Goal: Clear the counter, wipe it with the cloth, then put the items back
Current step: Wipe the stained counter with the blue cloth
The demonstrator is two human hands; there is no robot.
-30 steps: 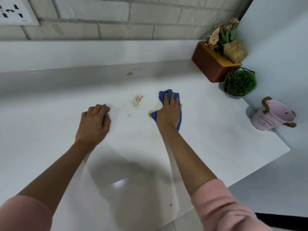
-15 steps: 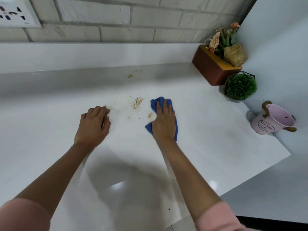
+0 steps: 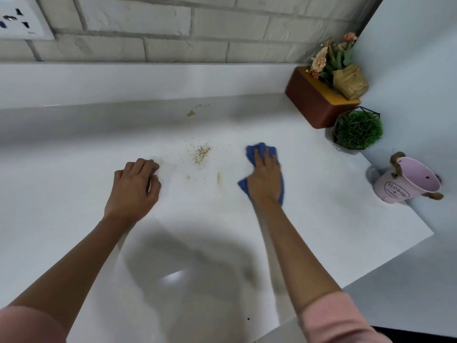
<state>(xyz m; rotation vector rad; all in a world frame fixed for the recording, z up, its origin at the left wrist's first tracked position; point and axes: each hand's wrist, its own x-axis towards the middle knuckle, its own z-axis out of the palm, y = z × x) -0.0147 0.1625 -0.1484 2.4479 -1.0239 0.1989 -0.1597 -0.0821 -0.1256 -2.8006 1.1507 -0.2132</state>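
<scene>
A: Blue cloth (image 3: 262,167), head view: pressed flat on white counter (image 3: 321,219) under right hand (image 3: 265,180), fingers spread over it, palm down.

B: Left hand (image 3: 134,188)?

A: Loosely curled, knuckles up, resting on counter, holding nothing. Well left of cloth.

B: Residue?

A: Brown crumbs (image 3: 201,154) between the hands; yellowish smear (image 3: 218,178) just left of cloth.

B: Items?

A: Brown planter (image 3: 314,102), green plant (image 3: 357,131), pink bucket (image 3: 405,183) along right edge.

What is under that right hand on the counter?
A blue cloth lies under the right hand, flat on the white counter. The counter beneath the cloth is covered, so any dirt there can't be seen.
</scene>
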